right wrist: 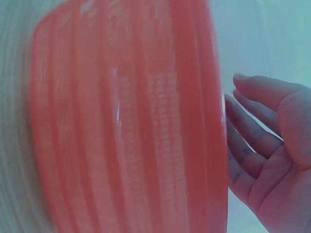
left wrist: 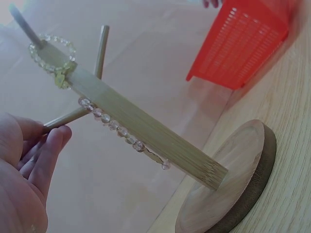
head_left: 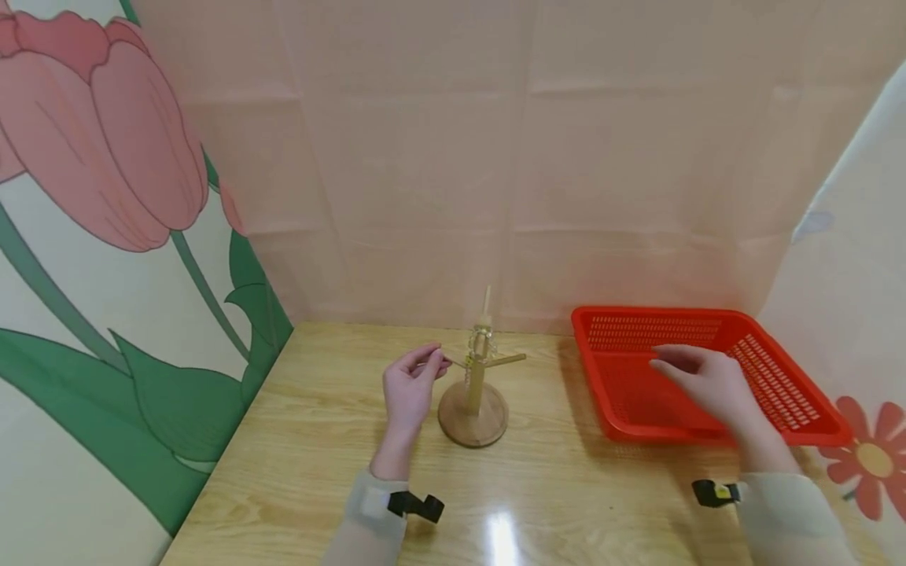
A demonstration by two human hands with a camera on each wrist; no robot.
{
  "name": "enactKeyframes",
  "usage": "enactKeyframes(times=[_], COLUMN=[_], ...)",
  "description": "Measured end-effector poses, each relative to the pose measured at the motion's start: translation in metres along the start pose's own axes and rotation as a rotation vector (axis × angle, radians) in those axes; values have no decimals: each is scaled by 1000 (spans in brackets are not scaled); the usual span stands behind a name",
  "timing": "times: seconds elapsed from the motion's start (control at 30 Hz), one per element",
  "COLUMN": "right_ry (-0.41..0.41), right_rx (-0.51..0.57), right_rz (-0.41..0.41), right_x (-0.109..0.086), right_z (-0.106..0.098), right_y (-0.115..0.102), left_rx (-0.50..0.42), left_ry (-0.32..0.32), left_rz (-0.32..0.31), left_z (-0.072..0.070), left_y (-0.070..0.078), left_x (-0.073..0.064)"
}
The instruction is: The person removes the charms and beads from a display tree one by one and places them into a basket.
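Observation:
A wooden bracelet stand (head_left: 476, 397) with a round base and several thin pegs stands on the table. At its left side my left hand (head_left: 413, 385) pinches the end of one peg (left wrist: 68, 119) between thumb and fingers. A bracelet of clear pinkish beads (left wrist: 113, 125) hangs from that peg, close against the post. Higher up, another beaded bracelet (left wrist: 41, 63) with a yellowish charm (left wrist: 60, 79) loops around the upper part of the stand. My right hand (head_left: 711, 385) is over the red basket (head_left: 591, 377), its fingers loosely bent and nothing visible in them.
The basket with perforated walls sits at the right of the light wooden table (head_left: 318, 472). A pink cloth (head_left: 425, 157) hangs behind the table. Flower-printed panels (head_left: 106, 314) flank it on both sides.

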State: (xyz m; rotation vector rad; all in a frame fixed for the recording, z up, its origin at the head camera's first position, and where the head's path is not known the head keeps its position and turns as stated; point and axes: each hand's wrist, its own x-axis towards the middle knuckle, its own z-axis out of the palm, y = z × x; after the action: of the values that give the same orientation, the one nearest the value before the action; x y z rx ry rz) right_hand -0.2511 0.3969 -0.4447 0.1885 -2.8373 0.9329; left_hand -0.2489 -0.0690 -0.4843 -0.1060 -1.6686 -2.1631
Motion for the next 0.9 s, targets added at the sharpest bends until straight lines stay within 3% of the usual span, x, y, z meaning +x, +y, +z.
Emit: enactKeyframes(times=[0.3,0.47,0.67,0.9], right_ry=[175,255,314,308], right_rx=[300,414,474,644], right_rz=[25,-55,-189,-246], right_x=[-16,-24,-19,-15], right_z=[40,59,74,89], right_y=[-57,-95,-135,-175], left_rx=[16,19,36,29], left_ry=[6,2,14,8], left_rz=[0,13,24,48], left_z=[1,0,1,1], left_y=[-3,-2,-1,-1], left_x=[-3,-3,-2,-2])
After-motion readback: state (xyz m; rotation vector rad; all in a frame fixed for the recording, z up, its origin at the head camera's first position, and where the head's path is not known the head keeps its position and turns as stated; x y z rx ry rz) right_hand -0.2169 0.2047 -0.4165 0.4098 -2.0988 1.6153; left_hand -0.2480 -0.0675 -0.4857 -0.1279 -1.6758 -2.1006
